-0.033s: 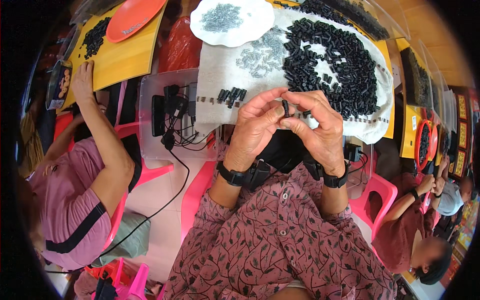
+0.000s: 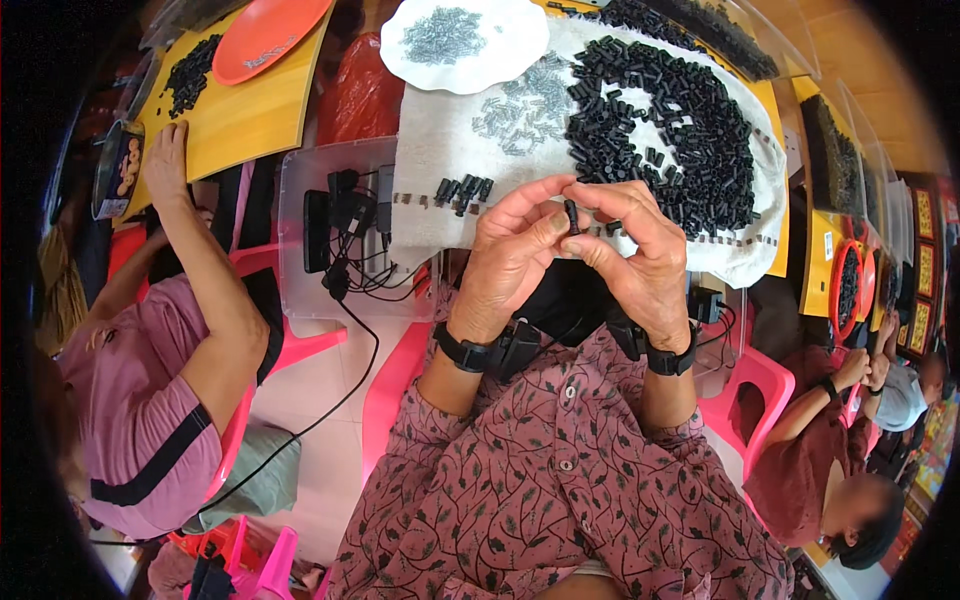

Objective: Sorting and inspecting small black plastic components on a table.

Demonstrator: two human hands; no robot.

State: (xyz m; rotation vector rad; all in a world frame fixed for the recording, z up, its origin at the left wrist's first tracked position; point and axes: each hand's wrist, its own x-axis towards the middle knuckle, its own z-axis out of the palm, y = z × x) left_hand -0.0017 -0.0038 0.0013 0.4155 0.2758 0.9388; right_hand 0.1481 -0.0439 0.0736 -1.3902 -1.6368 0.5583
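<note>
Over the near edge of the white towel (image 2: 440, 130) sits your black piece (image 2: 572, 215), between your fingertips. Left hand (image 2: 515, 245) and right hand (image 2: 640, 245): both look clamped on it, thumb and forefinger each; can't tell which carries the load. My take: let one hand grip, the other adjust. Pinch light, tips opposed, since a thin round part probably rolls under side pressure. Bring it a bit further over the towel, so a drop lands on cloth, not your lap.

Piece itself: short, slim, black, roughly cylindrical, stands lengthwise between the tips. Ends mostly covered; too small to read surface detail.

Outward: small batch of black parts (image 2: 465, 192) on the towel's near-left part, lined up side by side. Big black pile (image 2: 705, 140) fills its right half, with bare gaps. Clear pieces (image 2: 522, 112) lie loose at its upper middle, more on the white plate (image 2: 400, 55) at its far-left corner. Yellow counter (image 2: 782, 240) shows past its right edge.
</note>
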